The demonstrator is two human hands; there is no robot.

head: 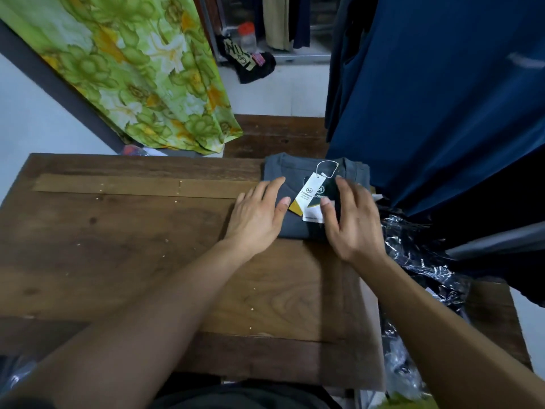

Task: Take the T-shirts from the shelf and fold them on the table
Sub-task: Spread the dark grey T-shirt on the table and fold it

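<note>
Right hand (pixel 354 219), motion-blurred, covers part of the folded grey T-shirt (pixel 298 228); small print on its hang tag (pixel 314 199) is unreadable.

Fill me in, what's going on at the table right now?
A person is finishing a fold. A grey T-shirt lies folded near the far right edge of the wooden table, its white hang tag on top. The left hand rests flat on the shirt's left side; the right hand is spread open over its right side.
</note>
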